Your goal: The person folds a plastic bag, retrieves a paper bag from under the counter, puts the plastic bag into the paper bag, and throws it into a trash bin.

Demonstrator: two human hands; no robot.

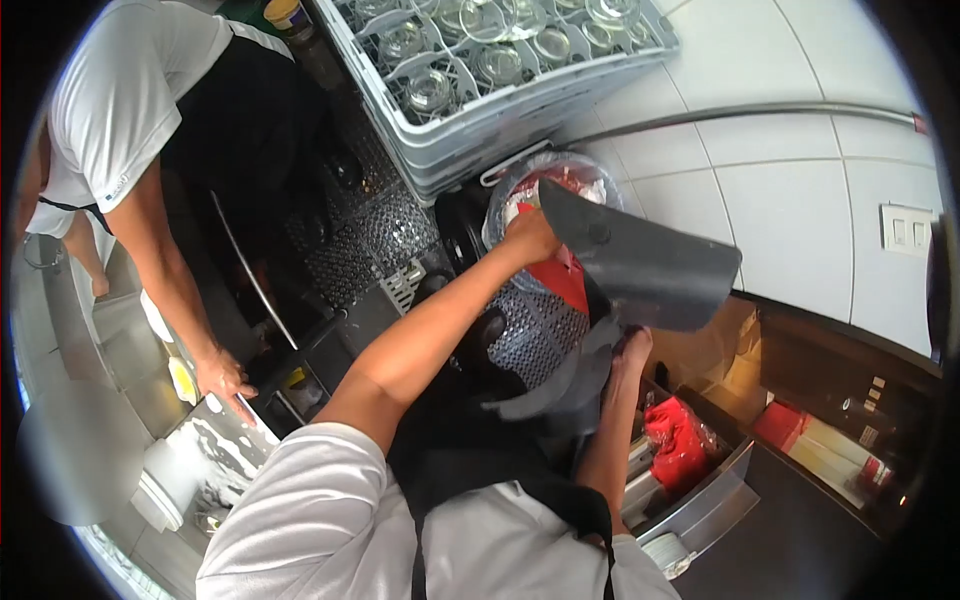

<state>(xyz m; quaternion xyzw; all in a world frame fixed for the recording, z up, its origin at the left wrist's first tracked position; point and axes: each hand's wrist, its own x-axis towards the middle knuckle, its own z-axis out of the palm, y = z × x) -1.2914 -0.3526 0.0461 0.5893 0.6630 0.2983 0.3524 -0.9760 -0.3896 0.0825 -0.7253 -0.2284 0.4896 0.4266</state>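
My left hand [532, 240] is closed on a red flat piece [560, 280], its edge lying against a large dark grey bin-like container [650, 255]. The container is tilted over a lined trash bin [500, 215] that holds red and white waste. My right hand [634, 350] is at the container's lower edge, its fingers partly hidden behind the dark material. A dark flap [560, 385] hangs between my forearms.
A grey rack [440, 125] of upturned glasses stands at the top. At the left, a co-worker's hand [222, 380] rests near a foamy surface [215, 440]. An open drawer with a red bag [680, 440] is at the lower right. Perforated black mat [385, 235] covers the floor.
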